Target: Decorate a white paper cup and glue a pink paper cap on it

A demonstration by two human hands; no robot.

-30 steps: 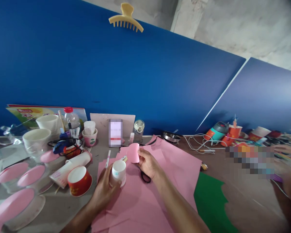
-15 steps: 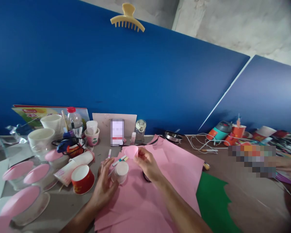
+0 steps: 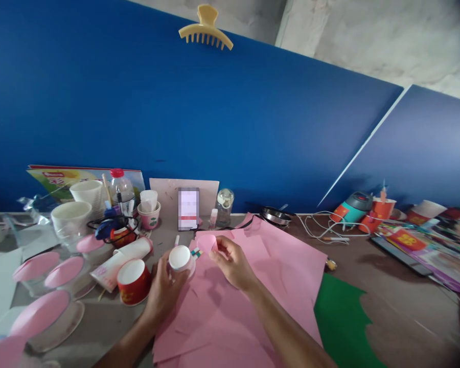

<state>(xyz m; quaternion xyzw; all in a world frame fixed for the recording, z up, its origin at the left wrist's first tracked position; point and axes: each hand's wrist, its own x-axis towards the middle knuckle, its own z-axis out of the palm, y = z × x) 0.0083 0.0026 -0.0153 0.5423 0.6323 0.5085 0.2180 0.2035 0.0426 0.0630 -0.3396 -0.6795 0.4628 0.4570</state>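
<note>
My left hand [image 3: 166, 286] is wrapped round a small white paper cup [image 3: 180, 258] whose open mouth faces up toward me. Between the thumb and fingers of my right hand [image 3: 232, 260] is a small rounded pink paper piece [image 3: 206, 243]. Cup and piece are apart, side by side above the pink paper sheets [image 3: 230, 317]. Small coloured strips [image 3: 197, 252] show between them. On the left stand several cups topped with pink ovals [image 3: 42, 312].
A red paper cup [image 3: 133, 281] stands left of my left hand. Behind are a phone [image 3: 188, 209], a glass jar [image 3: 225, 206] and a pink-white cup [image 3: 149, 214]. Green paper [image 3: 341, 317], white cables [image 3: 316, 225] and a teal container [image 3: 350, 208] lie to the right.
My left hand has tilted the white cup, so its open mouth shows, and shifted it slightly left. The pink piece stays in my right hand. The other person's hand at the right has gone from view.
</note>
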